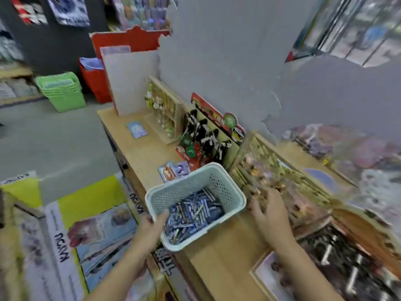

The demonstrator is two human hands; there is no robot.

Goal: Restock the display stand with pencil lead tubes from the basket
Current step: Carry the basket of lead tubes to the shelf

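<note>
A pale mint perforated basket (225,181) stands on the wooden counter, holding several blue pencil lead tubes (193,216). My left hand (152,229) grips the basket's near left rim, thumb over the edge. To the right of the basket stands a wooden display stand (271,168) with slanted rows of small items. My right hand (271,213) reaches to the stand's lower left rows, fingers spread against the items; the frame is blurred, so I cannot tell whether it holds a tube.
Behind the basket are a black-and-red hanging rack (208,135) and another wooden rack (165,109). Small card packs (173,170) lie on the counter (227,253). Green baskets (60,90) are stacked on the floor at left. A pen display (338,261) sits at lower right.
</note>
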